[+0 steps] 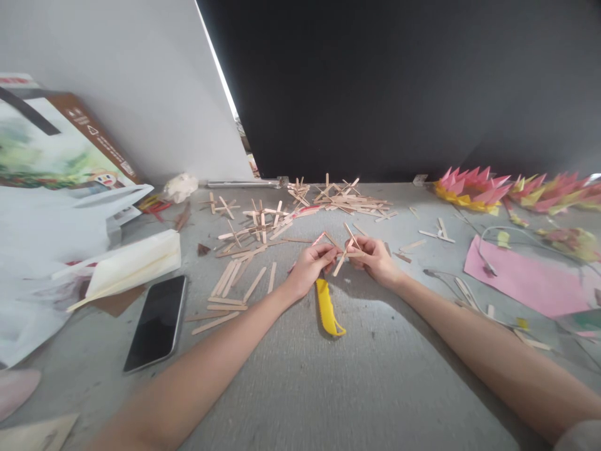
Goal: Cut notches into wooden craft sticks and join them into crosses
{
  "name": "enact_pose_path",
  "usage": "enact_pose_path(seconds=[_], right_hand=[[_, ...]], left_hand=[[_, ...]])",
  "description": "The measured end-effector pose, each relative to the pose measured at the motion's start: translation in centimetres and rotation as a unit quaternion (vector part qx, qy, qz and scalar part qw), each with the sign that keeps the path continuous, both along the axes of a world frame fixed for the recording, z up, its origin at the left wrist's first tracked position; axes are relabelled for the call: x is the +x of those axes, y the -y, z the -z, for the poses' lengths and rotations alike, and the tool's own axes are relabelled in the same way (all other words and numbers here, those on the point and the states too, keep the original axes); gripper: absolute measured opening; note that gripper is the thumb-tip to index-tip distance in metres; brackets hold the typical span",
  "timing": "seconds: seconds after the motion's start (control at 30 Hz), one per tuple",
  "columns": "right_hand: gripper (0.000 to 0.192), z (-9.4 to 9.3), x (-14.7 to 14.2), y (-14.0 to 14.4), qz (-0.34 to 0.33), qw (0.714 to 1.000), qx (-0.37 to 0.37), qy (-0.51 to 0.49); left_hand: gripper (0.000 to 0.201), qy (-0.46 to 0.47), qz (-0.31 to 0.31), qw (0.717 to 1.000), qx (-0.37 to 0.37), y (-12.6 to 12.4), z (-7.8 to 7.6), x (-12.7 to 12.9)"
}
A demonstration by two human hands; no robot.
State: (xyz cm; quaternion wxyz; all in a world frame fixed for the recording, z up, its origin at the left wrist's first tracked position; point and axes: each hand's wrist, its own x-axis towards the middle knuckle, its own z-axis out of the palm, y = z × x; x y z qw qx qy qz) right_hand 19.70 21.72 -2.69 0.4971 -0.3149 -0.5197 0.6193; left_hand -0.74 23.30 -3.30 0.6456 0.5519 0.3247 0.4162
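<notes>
Single head-worn view, looking forward and down, close over grey table (366, 388), facing dark back panel (399, 88).

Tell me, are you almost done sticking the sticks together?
Partly. Many finished stick crosses already lie at the back. The left hand and right hand hold crossed sticks together above the yellow cutter. A batch of loose sticks is still single.

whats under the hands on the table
Below the left hand and right hand, which pinch crossed wooden sticks, a yellow cutter lies on the grey table. Its top end is hidden beneath the left hand.
</notes>
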Motion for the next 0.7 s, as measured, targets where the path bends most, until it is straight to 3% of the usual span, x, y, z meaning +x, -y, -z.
enact_pose_path(seconds=[0.7], right_hand=[[0.029, -0.9, -0.1, 0.3, -0.068, 0.995, -0.067, -0.038]], left_hand=[[0.043, -0.020, 0.019, 1.000, 0.003, 0.6, -1.2, 0.0]])
